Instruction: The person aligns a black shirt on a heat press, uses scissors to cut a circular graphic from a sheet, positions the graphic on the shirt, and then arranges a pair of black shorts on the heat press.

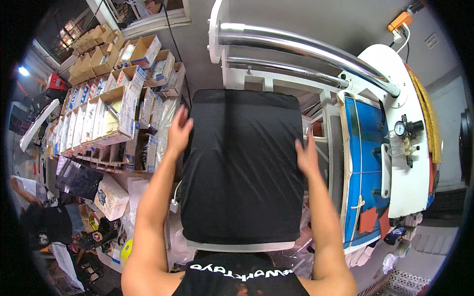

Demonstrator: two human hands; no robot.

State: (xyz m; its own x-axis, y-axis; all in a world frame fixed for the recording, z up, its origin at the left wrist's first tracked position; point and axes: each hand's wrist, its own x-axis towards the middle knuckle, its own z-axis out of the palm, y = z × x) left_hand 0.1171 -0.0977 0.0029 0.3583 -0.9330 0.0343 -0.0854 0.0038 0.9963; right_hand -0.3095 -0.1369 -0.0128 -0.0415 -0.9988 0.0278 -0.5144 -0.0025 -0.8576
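Past the cardboard boxes [106,106], the left hand [178,132] and right hand [307,157], fingers open and flat, flank the black garment [242,167] spread on the press platen [237,245]; soft, light fabric, probably best held at its edges.

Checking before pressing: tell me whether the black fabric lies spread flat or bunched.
Spread flat: the black fabric covers the platen smoothly, edges straight, left hand and right hand at its sides.
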